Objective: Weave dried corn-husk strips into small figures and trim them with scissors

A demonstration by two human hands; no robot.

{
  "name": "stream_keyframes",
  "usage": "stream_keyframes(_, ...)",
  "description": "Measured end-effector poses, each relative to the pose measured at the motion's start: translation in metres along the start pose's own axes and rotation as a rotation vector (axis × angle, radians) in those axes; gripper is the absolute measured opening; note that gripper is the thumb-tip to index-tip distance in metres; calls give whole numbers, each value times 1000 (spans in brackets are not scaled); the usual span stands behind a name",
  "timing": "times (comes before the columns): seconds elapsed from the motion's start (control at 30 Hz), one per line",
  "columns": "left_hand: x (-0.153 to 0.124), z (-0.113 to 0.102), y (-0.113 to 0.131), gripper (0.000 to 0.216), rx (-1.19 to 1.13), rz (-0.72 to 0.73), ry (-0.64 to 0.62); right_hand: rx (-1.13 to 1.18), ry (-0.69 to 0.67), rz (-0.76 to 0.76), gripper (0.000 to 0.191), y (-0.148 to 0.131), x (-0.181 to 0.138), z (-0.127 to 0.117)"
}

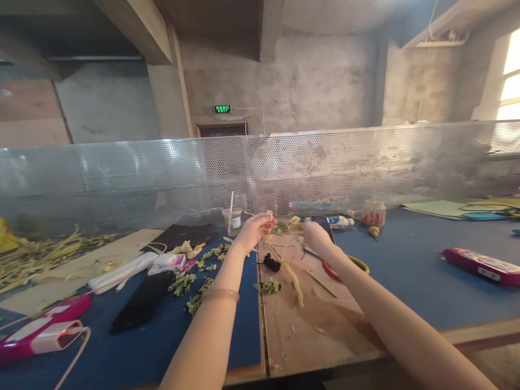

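The left hand (255, 230) pinches a pale stalk (291, 277) over the board's (325, 325) far edge. The right hand (317, 238) curls beside scissors (339, 271), grip unclear.

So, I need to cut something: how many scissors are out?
1: the scissors lie on the wooden board beside the right hand; more may be hidden.

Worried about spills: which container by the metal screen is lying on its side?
The small white bottle, just beyond and to the right of the right hand. The clear cup and the red-patterned jar both stand upright.
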State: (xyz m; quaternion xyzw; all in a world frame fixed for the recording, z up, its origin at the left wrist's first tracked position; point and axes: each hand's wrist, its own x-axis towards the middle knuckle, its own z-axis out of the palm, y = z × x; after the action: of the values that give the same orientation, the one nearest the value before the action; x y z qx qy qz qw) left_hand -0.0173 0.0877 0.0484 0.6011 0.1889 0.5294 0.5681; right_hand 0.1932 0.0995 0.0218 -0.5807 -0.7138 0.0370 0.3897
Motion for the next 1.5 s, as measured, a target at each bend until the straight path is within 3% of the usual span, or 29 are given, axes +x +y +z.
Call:
stream_keyframes(0.13,-9,15,-15,19,210,-112,-27,83,139,-113,13,-27,-9,3)
stream_keyframes(0.27,-19,22,-30,20,276,-126,105,241,239,-215,14,-47,-22,6)
stream_keyframes(0.4,-30,24,-37,20,250,-109,222,304,263,-385,19,-53,-37,10)
stream_keyframes(0.57,-49,30,-42,12,225,-124,308,177,289,-474,24,-49,-55,19)
stream_keyframes(0.87,-61,35,-34,15,254,-102,201,36,194,-617,32,-52,-73,19)
stream_keyframes(1.13,-61,33,-32,18,225,-101,222,-75,202,-532,43,-47,-72,16)
stream_keyframes(1.5,-62,36,-30,16,219,-93,206,-315,297,-651,41,-46,-71,16)
